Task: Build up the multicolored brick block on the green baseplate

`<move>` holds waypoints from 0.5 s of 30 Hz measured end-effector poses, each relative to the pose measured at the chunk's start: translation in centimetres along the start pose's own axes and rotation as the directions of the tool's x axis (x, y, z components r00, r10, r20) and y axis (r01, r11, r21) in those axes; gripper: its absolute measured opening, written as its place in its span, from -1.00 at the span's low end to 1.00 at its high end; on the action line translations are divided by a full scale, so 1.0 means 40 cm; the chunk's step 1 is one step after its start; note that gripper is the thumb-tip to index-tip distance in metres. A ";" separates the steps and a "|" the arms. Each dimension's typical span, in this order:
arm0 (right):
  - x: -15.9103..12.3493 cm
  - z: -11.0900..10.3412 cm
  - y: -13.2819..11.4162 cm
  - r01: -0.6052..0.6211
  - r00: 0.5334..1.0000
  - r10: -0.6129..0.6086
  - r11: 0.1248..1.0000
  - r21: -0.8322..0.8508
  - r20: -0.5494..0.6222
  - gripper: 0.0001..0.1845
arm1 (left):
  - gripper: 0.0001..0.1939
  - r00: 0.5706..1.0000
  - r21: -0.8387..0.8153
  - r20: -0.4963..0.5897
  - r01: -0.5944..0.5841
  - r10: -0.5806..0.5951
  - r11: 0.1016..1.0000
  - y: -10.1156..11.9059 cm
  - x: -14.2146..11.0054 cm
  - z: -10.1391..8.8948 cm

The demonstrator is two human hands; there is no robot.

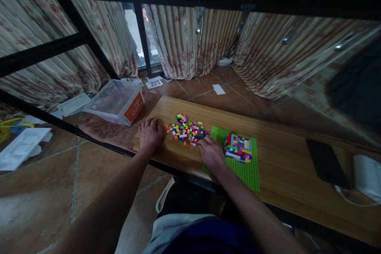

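As a person's bare right hand (212, 154) brings its bunched fingers to the edge of a loose pile of small multicoloured plastic bricks (187, 130), at between four and five o'clock, the bare left hand (150, 133) rests palm down at nine o'clock on a long light-brown wooden board (282, 166). The left fingers are loosely curled and released; whether the right ones pinch a brick cannot be told. The pile lies uncontained on the wood. At four o'clock from it, a square bright-green studded plastic baseplate (248, 174) bears a compact multicoloured block of joined bricks (238, 147), its left margin partly hidden by the right hand. At ten o'clock, beside the board, stands a clear rectangular plastic bin (102, 113) with an orange printed label (134, 107); its contents are too hazy to make out. Farther out at nine o'clock, a white moulded tray (20, 149) with shallow hollows lies on the brown tiled floor (56, 190).
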State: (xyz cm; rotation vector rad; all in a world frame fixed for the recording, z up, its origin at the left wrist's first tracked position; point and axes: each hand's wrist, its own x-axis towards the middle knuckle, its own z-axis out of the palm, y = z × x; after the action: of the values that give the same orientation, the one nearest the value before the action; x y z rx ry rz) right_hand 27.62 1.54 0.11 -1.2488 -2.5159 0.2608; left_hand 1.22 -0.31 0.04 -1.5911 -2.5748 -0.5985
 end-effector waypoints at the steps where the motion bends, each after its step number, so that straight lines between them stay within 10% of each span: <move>1: -0.001 0.001 -0.003 -0.017 1.000 0.017 1.000 0.001 0.003 -0.71 | -0.55 1.000 0.000 0.001 0.002 -0.002 1.000 0.001 0.000 -0.001; 15: -0.018 0.044 -0.008 -0.123 0.986 0.131 0.989 0.082 -0.102 -0.68 | -0.55 1.000 0.030 -0.007 0.007 -0.006 1.000 -0.001 0.005 0.003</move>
State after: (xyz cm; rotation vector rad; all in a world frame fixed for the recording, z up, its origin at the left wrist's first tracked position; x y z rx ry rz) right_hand 27.15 0.74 -1.58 -1.3576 -2.3184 0.3067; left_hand 1.12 -0.11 -0.05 -1.5696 -2.5724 -0.5617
